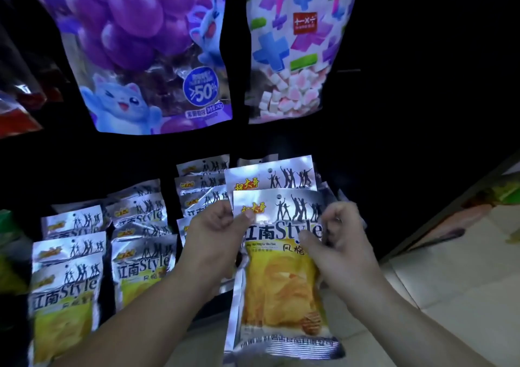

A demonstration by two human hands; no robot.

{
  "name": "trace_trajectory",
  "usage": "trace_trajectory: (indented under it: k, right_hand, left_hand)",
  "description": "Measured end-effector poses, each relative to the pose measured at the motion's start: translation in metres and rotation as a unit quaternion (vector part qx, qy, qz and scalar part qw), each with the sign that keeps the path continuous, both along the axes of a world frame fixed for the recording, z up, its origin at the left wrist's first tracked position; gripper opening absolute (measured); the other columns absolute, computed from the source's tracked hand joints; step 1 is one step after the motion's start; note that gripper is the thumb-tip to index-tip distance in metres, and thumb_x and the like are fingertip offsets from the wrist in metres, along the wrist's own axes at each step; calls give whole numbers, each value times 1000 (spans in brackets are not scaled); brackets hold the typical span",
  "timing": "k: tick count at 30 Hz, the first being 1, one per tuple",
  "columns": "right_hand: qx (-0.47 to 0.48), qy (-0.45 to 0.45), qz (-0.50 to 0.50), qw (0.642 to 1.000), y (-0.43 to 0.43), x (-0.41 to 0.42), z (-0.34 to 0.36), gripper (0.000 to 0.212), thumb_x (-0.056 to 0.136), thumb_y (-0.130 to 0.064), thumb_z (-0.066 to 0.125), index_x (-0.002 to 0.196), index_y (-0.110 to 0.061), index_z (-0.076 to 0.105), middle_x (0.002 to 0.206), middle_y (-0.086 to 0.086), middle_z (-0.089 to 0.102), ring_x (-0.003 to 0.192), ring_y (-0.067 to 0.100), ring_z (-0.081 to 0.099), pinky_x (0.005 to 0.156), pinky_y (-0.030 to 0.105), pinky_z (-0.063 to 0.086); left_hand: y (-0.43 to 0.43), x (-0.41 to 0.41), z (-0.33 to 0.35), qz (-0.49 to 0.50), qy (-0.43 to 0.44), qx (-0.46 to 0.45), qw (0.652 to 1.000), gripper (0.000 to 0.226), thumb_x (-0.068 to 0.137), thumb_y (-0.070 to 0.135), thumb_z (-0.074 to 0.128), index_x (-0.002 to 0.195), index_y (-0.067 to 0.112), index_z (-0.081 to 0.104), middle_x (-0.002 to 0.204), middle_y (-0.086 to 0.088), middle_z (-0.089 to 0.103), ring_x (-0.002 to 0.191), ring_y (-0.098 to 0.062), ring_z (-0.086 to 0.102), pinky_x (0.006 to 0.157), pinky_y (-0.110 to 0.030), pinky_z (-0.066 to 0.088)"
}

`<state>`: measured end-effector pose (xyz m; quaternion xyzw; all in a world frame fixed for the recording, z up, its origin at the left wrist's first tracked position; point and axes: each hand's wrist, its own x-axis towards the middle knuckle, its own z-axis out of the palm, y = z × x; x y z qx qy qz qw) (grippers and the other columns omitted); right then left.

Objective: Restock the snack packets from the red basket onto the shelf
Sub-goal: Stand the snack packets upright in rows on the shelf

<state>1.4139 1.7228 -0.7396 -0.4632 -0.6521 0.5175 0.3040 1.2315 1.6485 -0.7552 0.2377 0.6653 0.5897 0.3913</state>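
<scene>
A silver and yellow chip packet (pixel 281 282) hangs upright in front of me, held by both hands near its top. My left hand (pixel 216 231) pinches its upper left edge with thumb over the print. My right hand (pixel 337 237) pinches the upper right edge with curled fingers. Right behind it hangs another identical packet (pixel 270 176) at the front of the right-hand row. More of the same packets hang in rows to the left (pixel 140 259) and far left (pixel 66 282). The red basket is out of view.
A large purple grape-candy bag (pixel 146 57) and a white bag of pink-and-white cubes (pixel 292 57) hang above. Red packets (pixel 17 113) show at the far left. Pale floor tiles (pixel 450 268) lie at the lower right, beside the dark shelf edge.
</scene>
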Motion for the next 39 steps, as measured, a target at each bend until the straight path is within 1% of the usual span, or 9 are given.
trace_trajectory:
  k: [5, 8, 11, 16, 20, 25, 31, 36, 39]
  right_hand:
    - [-32, 22, 8, 999, 12, 4, -10, 25, 92, -16, 73, 95, -39, 63, 94, 12, 64, 80, 18, 59, 66, 31, 48]
    - [-54, 43, -31, 997, 17, 8, -9, 25, 90, -18, 76, 99, -40, 71, 111, -5, 66, 115, 13, 61, 93, 46, 56]
    - [-62, 47, -65, 995, 21, 13, -9, 18, 92, -18, 73, 95, -36, 74, 97, 9, 70, 91, 38, 67, 80, 56, 58]
    - [-61, 22, -46, 997, 22, 21, -12, 19, 95, -23, 68, 95, -42, 70, 94, 22, 61, 70, 21, 55, 62, 33, 46]
    - [-123, 69, 39, 989, 13, 22, -6, 37, 87, -19, 78, 113, -42, 67, 119, -7, 64, 80, 10, 73, 66, 33, 61]
    - [-100, 71, 57, 991, 14, 23, -10, 51, 79, -18, 86, 114, -50, 65, 131, -16, 59, 114, 6, 62, 96, 42, 57]
    - [-95, 86, 27, 991, 20, 26, -8, 56, 79, -10, 85, 112, -50, 65, 130, -12, 60, 100, 19, 72, 64, 32, 61]
    - [-136, 100, 25, 985, 23, 32, -3, 51, 83, -9, 81, 114, -47, 65, 121, -12, 67, 90, 21, 76, 75, 56, 62]
    - [-152, 92, 85, 980, 21, 37, 3, 69, 69, -18, 90, 125, -46, 60, 121, -9, 68, 91, 19, 76, 73, 45, 64]
  left_hand:
    - [-1, 5, 5, -26, 62, 17, 998, 19, 96, 36, 68, 103, 18, 66, 75, -29, 61, 55, -19, 48, 48, -20, 47]
    - [2, 6, 6, -12, -1, 35, 999, 28, 88, 25, 80, 103, 29, 56, 85, -19, 73, 67, -26, 58, 75, -50, 59]
    - [2, 11, 7, -45, -19, 70, 996, 27, 90, 4, 74, 94, 15, 50, 73, -19, 63, 66, -26, 48, 64, -46, 46]
    - [1, 22, 6, -97, 84, 71, 989, 21, 93, 1, 69, 94, 21, 63, 77, -17, 69, 60, -14, 56, 60, -25, 46]
    - [3, 20, 3, -77, 76, 65, 992, 31, 96, 9, 69, 110, 36, 69, 77, -21, 67, 51, -16, 49, 49, -27, 44]
    - [6, 21, -1, -47, 83, 59, 994, 26, 91, 14, 75, 102, 38, 72, 74, -21, 65, 60, -21, 61, 59, -35, 51]
    - [4, 22, 8, -150, 56, 49, 986, 30, 98, 18, 67, 117, 40, 62, 93, -16, 58, 66, -19, 62, 58, -28, 49]
    - [-1, 21, 10, -190, 44, 42, 980, 56, 92, 0, 71, 128, 42, 62, 103, 9, 57, 72, -7, 65, 65, -19, 51]
    - [0, 20, 6, -175, 59, 34, 982, 58, 93, -3, 69, 129, 41, 63, 102, 10, 61, 65, -5, 63, 59, -16, 48]
